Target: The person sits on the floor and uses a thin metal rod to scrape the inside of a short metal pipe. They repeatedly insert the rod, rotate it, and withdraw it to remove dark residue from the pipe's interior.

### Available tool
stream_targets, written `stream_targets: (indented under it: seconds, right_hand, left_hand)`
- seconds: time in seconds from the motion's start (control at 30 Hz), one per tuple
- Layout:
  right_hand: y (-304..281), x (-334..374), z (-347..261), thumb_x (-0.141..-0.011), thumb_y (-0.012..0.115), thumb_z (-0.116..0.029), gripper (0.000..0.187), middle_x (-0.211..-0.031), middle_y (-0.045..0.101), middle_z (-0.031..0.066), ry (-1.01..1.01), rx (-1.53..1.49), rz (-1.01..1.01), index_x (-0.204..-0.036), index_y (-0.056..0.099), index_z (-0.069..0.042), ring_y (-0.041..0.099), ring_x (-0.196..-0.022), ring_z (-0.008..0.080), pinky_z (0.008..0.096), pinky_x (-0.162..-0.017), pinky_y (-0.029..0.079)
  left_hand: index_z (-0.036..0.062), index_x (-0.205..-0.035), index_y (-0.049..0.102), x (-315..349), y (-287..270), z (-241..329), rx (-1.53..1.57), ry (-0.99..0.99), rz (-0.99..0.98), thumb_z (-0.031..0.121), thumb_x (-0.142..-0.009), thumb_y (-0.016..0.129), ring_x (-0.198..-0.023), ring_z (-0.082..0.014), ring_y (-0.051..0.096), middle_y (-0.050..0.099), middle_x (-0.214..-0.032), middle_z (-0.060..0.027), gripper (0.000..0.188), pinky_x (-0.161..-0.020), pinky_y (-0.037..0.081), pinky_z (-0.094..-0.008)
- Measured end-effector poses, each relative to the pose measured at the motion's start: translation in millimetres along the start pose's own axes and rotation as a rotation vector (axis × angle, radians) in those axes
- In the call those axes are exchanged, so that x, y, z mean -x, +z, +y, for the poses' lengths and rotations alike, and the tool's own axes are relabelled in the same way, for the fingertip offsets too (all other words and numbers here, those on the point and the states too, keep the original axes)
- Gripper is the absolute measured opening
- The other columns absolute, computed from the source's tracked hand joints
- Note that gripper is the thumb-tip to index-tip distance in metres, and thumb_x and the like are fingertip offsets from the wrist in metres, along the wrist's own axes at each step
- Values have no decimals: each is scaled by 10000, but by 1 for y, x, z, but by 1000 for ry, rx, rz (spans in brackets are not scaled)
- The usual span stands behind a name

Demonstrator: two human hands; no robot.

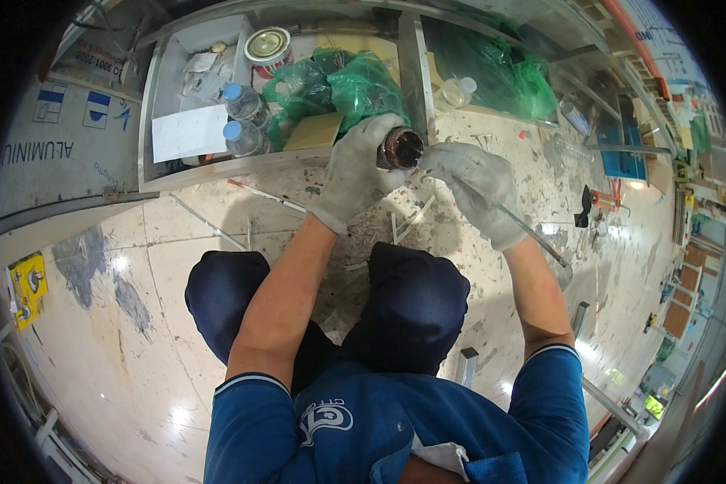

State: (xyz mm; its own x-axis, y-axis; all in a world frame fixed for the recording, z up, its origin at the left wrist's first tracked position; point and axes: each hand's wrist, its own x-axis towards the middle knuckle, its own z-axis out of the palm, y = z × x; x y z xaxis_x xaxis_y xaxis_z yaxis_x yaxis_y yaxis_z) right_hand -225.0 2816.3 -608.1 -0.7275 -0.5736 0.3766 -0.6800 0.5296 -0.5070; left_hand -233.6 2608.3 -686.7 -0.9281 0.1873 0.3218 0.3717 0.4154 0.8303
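In a pale work glove, my left hand is wrapped round a small open jar. Its mouth faces up, and dark brown stuff coats the rim and inside. My right hand, gloved too, is closed on a thin stick whose rear end sticks out past the wrist. The fingertips of that hand are right beside the jar's rim. What the front end of the stick looks like is hidden by the fingers.
Ahead stands a metal-framed box with green plastic bags, blue-capped bottles and a paint can. Metal strips lie on the stained tile floor. An orange tool lies to the right.
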Motion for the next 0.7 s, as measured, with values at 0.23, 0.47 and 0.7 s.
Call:
stream_targets:
  seconds: [0.23, 0.47, 0.7]
  right_hand:
    - [-5, 8, -8, -947, 685, -36, 123, -1067, 749, 144, 435, -363, -96, -1045, 754, -9, 745, -918, 260, 339, -811, 602]
    - [-1, -1, 2, -946, 706, -51, 163, -1107, 739, 136, 8, -27, 13, -1097, 767, -36, 745, -923, 258, 352, -833, 597]
    - [-6, 8, -6, -998, 650, -95, 175, -1008, 756, 129, 458, -379, -43, -1063, 760, 26, 736, -884, 209, 321, -808, 590]
  left_hand:
    - [48, -1233, 623, 1, 3, -1, -26, 2, -29, 165, -685, 879, -1073, -341, 691, 696, -1159, -166, 617, -919, 563, -409]
    - [52, -1235, 621, 1, 3, -1, 0, -6, -24, 170, -686, 885, -1071, -342, 692, 698, -1150, -160, 621, -911, 565, -409]
    - [65, -1234, 622, 1, 2, -1, -6, -13, -21, 147, -683, 871, -1072, -343, 692, 698, -1146, -158, 610, -917, 562, -413]
